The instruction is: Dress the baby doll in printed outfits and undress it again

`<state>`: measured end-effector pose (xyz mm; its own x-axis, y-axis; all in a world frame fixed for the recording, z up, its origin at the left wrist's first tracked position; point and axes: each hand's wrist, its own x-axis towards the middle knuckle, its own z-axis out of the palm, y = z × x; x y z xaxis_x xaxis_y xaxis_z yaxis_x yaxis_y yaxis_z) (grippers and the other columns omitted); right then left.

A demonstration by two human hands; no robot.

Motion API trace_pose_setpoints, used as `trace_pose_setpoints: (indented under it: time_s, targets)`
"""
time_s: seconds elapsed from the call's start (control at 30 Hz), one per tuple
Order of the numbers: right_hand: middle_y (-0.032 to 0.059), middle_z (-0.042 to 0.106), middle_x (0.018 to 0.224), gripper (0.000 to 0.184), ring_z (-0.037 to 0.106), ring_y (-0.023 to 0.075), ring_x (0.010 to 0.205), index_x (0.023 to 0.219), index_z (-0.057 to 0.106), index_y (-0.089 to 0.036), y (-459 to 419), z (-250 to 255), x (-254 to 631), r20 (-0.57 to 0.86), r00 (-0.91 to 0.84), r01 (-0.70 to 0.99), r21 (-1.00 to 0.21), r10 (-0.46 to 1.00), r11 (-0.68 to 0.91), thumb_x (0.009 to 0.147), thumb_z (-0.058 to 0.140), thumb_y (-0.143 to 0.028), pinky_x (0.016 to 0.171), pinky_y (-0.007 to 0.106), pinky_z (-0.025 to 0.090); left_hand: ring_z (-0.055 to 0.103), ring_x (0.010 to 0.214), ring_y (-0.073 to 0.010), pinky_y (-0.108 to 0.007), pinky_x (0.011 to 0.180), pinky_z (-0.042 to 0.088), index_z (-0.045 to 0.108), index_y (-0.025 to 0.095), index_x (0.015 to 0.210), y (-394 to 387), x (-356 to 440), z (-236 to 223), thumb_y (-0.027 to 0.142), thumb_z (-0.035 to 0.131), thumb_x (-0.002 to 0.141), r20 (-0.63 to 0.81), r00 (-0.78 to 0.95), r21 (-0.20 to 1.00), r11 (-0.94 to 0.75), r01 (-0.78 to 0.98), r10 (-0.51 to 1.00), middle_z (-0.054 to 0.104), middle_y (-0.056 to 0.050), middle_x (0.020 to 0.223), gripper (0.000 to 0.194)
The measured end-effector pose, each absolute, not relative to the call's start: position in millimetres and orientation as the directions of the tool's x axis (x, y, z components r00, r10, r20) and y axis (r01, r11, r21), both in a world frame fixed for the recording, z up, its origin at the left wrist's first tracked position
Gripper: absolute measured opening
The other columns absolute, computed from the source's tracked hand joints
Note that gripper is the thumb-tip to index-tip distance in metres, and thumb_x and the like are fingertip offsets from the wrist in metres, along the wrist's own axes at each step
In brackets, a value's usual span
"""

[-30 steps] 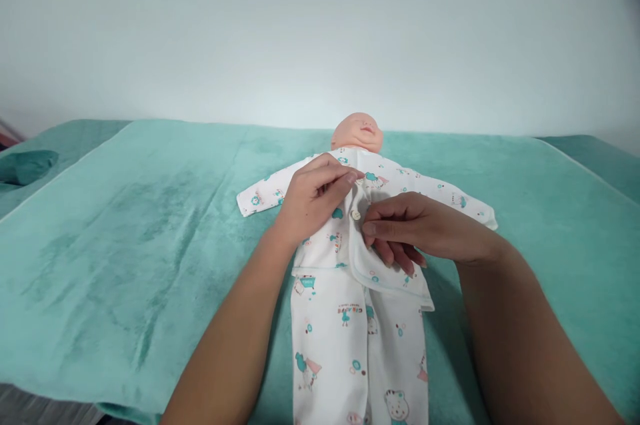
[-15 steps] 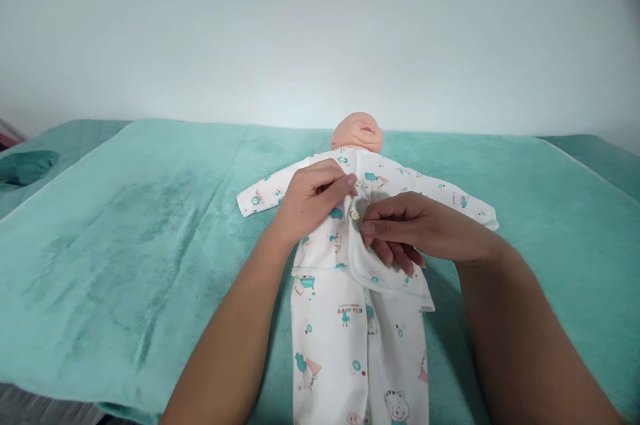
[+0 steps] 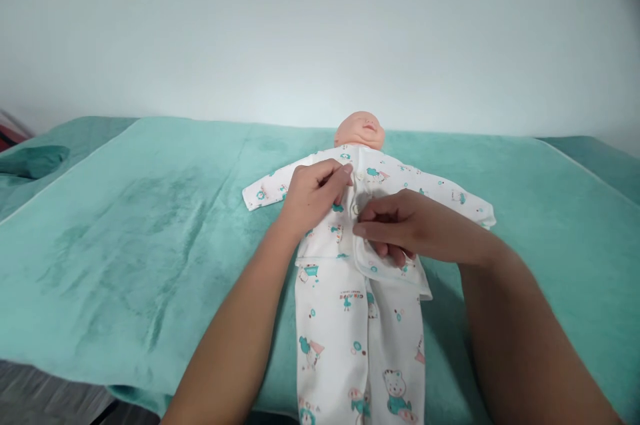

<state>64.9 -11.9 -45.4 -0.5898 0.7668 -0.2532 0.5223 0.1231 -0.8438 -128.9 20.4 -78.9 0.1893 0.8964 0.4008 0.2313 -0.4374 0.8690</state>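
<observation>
While the left hand point(image 3: 316, 193) pinches the white printed cloth jacket point(image 3: 325, 238) by its front, seemingly steadying it, the right hand point(image 3: 405, 228) pinches lower.

shirt point(image 3: 333, 236) partly hidden, trousers point(image 3: 335, 338) cut off below

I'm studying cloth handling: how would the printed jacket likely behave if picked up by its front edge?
The printed jacket is probably floppy: its front edge bends in a curve beside the right hand. Its cloth looks thin, so it is likely light. Lifted far, it would probably tug the doll, whose head shows above the collar.
</observation>
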Motion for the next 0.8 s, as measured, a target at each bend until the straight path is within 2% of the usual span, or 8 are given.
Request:
trace_pose_setpoints:
  time_s: [0.13,0.2,0.3,0.37,0.47,0.57,0.67,0.8]
  targets:
    - [-0.0004,0.062,0.072,0.031,0.055,0.016,0.062,0.081,0.059,-0.024,-47.4,-62.1,54.8,-0.031,-0.453,0.69,-0.644,0.891,0.329,0.08,0.071,-0.052,0.054,0.029,0.04,0.047,0.06,-0.0118,-0.026,0.061,0.037,0.056,0.018,0.064,3.5,-142.4,-101.2,0.042,0.056,0.091,0.354,0.087,0.895,-0.364,0.257,0.931,0.054,0.003,0.06,0.036]
    - [0.0029,0.065,0.086,0.027,0.058,0.0205,0.074,0.093,0.06,-0.025,-70.2,-83.2,52.9,0.136,-0.378,0.725,-0.572,0.916,0.385,0.082,0.071,-0.047,0.063,0.033,0.045,0.044,0.062,-0.012,-0.026,0.06,0.036,0.056,0.019,0.073,-13.5,-150.5,-114.3,0.041,0.061,0.088,0.311,0.044,0.918,-0.313,0.244,0.949,0.052,0.003,0.065,0.027]
    - [0.0102,0.061,0.114,0.032,0.057,0.0288,0.106,0.115,0.058,-0.025,-103.1,-118.4,54.7,0.435,-0.233,0.677,-0.57,0.87,0.466,0.086,0.067,-0.038,0.088,0.044,0.048,0.044,0.064,-0.0116,-0.026,0.061,0.036,0.054,0.02,0.084,-44.4,-159.6,-129.0,0.042,0.068,0.083,0.227,0.016,0.952,-0.226,0.206,0.974,0.05,0.004,0.07,0.026]
    - [0.0118,0.056,0.12,0.033,0.055,0.0292,0.113,0.118,0.058,-0.026,-119.4,-135.6,57.6,0.538,-0.102,0.654,-0.598,0.837,0.464,0.088,0.066,-0.034,0.093,0.045,0.048,0.044,0.065,-0.011,-0.025,0.063,0.036,0.054,0.02,0.088,-63.1,-163.3,-134.1,0.043,0.069,0.082,0.157,0.016,0.976,-0.157,0.149,0.988,0.051,0.005,0.071,0.028]
    - [0.0099,0.056,0.114,0.024,0.058,0.0255,0.105,0.112,0.064,-0.025,-131.0,-147.6,61.2,0.556,0.038,0.636,-0.655,0.831,0.409,0.089,0.065,-0.035,0.086,0.041,0.05,0.044,0.063,-0.0095,-0.023,0.062,0.036,0.055,0.02,0.09,-80.6,-167.3,-137.1,0.04,0.07,0.081,0.076,0.019,0.997,-0.076,0.005,0.997,0.051,0.006,0.069,0.027]
    - [0.0066,0.06,0.102,0.013,0.06,0.021,0.094,0.098,0.066,-0.023,-131.4,-149.4,63.0,0.546,0.094,0.588,-0.705,0.832,0.397,0.092,0.061,-0.034,0.08,0.036,0.049,0.044,0.059,-0.0079,-0.021,0.059,0.035,0.056,0.019,0.087,-86.0,-170.1,-138.0,0.036,0.075,0.074,0.045,0.016,0.988,-0.043,-0.145,0.999,0.052,0.007,0.067,0.029]
    - [0.0031,0.061,0.09,0.013,0.058,0.0182,0.085,0.087,0.064,-0.023,-132.5,-148.8,65.2,0.533,0.128,0.515,-0.757,0.837,0.403,0.093,0.061,-0.033,0.075,0.034,0.047,0.042,0.054,-0.0066,-0.02,0.056,0.034,0.057,0.019,0.084,-87.3,-170.7,-139.1,0.033,0.078,0.069,0.036,-0.002,0.964,-0.035,-0.264,0.999,0.05,0.008,0.064,0.03]
    - [0.0026,0.063,0.09,0.012,0.059,0.0177,0.084,0.087,0.066,-0.024,-140.0,-149.9,80.3,0.518,0.013,0.508,-0.74,0.855,0.44,0.092,0.062,-0.034,0.074,0.033,0.047,0.044,0.054,-0.008,-0.022,0.056,0.036,0.058,0.02,0.085,-87.3,-176.4,-141.2,0.033,0.072,0.074,0.037,0.052,0.982,-0.026,-0.186,0.998,0.051,0.006,0.065,0.023]
